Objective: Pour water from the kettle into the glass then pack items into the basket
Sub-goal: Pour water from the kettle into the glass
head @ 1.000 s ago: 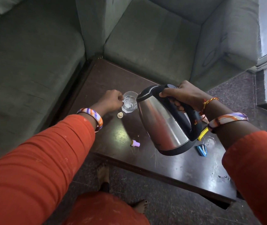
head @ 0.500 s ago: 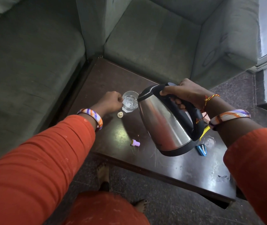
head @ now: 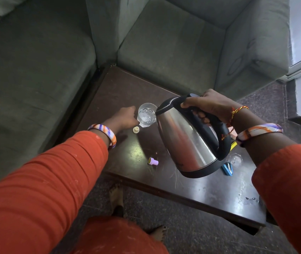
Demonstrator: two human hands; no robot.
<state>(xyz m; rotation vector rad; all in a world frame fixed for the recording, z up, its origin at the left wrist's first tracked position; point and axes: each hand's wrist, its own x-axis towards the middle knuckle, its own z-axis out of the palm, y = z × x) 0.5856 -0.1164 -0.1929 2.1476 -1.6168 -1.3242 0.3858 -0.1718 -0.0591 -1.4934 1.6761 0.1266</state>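
Note:
A steel kettle (head: 184, 140) with a black handle and lid hangs tilted above the dark table (head: 210, 189), its spout at the rim of a clear glass (head: 147, 115) that has water in it. My right hand (head: 208, 105) is wrapped around the kettle's handle. My left hand (head: 125, 117) rests against the left side of the glass, fingers around it. No basket is in view.
On the table lie a small cream cap (head: 136, 129), a lilac cap (head: 153, 161), a blue stapler (head: 227, 169) and a yellow item (head: 233, 144) mostly hidden behind the kettle. Grey-green sofas (head: 36, 61) border the table at left and back. My bare feet (head: 116, 197) stand below its front edge.
The kettle's base has risen slightly, tipping the spout further toward the glass. My left hand has stayed at the glass.

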